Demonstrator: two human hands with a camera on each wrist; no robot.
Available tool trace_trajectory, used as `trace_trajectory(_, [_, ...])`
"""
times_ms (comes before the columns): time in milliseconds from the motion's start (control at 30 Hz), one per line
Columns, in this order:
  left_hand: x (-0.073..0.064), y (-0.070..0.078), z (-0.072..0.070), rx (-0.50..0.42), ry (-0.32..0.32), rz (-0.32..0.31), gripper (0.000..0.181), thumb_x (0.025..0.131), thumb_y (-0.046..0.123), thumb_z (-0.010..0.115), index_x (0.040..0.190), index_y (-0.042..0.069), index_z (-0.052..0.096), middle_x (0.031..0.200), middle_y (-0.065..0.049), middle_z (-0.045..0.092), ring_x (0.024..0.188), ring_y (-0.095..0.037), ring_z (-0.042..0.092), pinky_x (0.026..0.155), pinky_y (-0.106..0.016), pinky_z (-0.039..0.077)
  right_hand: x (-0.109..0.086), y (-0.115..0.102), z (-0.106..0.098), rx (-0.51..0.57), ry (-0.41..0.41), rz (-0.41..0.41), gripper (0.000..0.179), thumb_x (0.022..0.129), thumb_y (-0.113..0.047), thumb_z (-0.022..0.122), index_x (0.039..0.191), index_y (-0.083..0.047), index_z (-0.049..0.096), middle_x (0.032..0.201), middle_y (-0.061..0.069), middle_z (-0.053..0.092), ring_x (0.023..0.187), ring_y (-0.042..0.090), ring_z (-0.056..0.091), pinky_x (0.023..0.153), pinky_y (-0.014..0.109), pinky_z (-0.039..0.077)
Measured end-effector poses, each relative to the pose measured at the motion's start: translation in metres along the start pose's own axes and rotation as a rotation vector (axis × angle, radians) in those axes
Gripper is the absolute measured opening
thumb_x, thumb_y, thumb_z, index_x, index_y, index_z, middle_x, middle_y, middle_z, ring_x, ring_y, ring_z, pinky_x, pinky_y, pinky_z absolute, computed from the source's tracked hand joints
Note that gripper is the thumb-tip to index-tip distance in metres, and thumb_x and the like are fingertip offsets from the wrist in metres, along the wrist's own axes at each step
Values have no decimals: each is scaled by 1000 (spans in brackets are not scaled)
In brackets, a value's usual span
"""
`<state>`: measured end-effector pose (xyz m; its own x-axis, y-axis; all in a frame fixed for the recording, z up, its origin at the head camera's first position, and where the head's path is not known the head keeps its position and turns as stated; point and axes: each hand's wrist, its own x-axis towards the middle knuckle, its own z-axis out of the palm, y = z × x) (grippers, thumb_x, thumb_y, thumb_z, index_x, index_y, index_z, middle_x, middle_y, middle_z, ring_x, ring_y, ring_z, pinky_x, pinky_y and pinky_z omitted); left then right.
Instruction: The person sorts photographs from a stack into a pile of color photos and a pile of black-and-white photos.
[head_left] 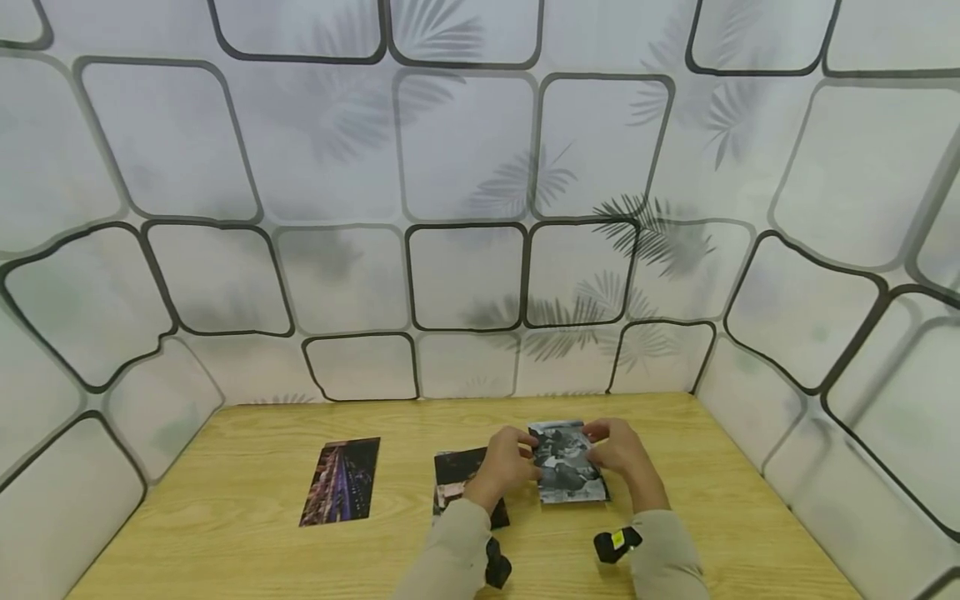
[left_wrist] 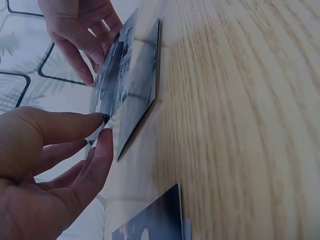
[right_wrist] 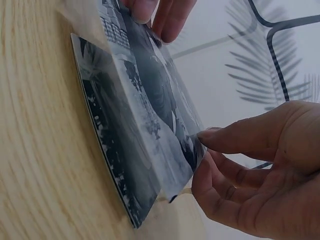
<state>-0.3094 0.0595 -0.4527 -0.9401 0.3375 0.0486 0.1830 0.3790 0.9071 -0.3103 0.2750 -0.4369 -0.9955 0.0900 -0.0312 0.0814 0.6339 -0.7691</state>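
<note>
Both hands hold a black-and-white photo print [head_left: 566,462] a little above the table, tilted. My left hand [head_left: 506,468] pinches its left edge between thumb and fingers. My right hand [head_left: 621,454] pinches the opposite edge; in the right wrist view the thumb [right_wrist: 232,137] lies on the print's face. Beneath the held print, a small stack of photos [right_wrist: 107,120] rests flat on the wood, partly covered by it. Below my left hand in the left wrist view lies another photo pile [left_wrist: 155,220], whose top print is dark.
A colour photo of city lights at night [head_left: 341,482] lies by itself on the left of the wooden table [head_left: 247,467]. The dark photo pile [head_left: 450,468] sits under my left forearm, partly hidden. Patterned cloth walls [head_left: 465,275] enclose the table's back and sides.
</note>
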Motion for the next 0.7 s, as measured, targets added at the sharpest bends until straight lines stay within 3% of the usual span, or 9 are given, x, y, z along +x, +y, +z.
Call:
trace_trajectory(333, [9,-2,10,84,37,28,44,77,-9,83,119,-4,71,108,-20,71,96,-30,70,72,-39,61,0,6,0,-68,16,-57,46,75,6,71,121,10,69,112,28,69,106,41,65,78,43,58])
trace_trajectory(700, [16,-6,18,120,23,32,45,77,-7,84,120,-3,71,107,-18,70,90,-24,68,72,-36,60,4,12,6,-105,37,-15,50,74,5,73,124,7,68,118,28,67,109,43,64,84,48,56])
